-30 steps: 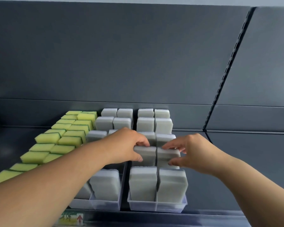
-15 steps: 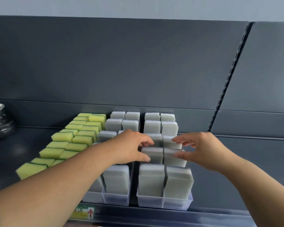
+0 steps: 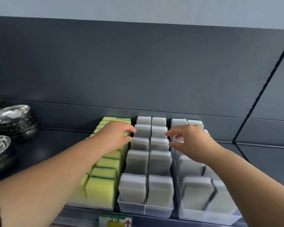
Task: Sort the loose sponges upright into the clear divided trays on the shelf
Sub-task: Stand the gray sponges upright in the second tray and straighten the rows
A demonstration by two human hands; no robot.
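Motion blur over the lower part, so the sponge edges are soft. The right forearm crosses the right tray and hides most of its rear right column. That tray's front right corner smears out at the front edge of the shelf. The left forearm covers much of the left column of yellow sponges. Their tray is barely readable, just a faint clear wall at the front. The label on the shelf's front lip is cut by the frame bottom. Its print is unreadable, only a red arrow is clear. Steel bowls are stacked at the shelf's left end, partly out of frame.

Left hand is over the rear yellow rows with its fingers loosely curved. The tips are at the left side of the middle tray, by the second and third rows from the back. Cannot tell if they touch a sponge; nothing gripped. Right hand has fingers spread and relaxed, holding nothing, above the left column of the right tray. The hands are apart, with the middle tray's rear rows between them.

Grey sponges are pale blocks with rounded corners, standing upright. In the middle tray they sit two columns by five rows, split by a clear divider. The right tray holds the same kind. The yellow sponges have a green strip on top, stand upright and run from the front edge to the back, left of the grey trays.
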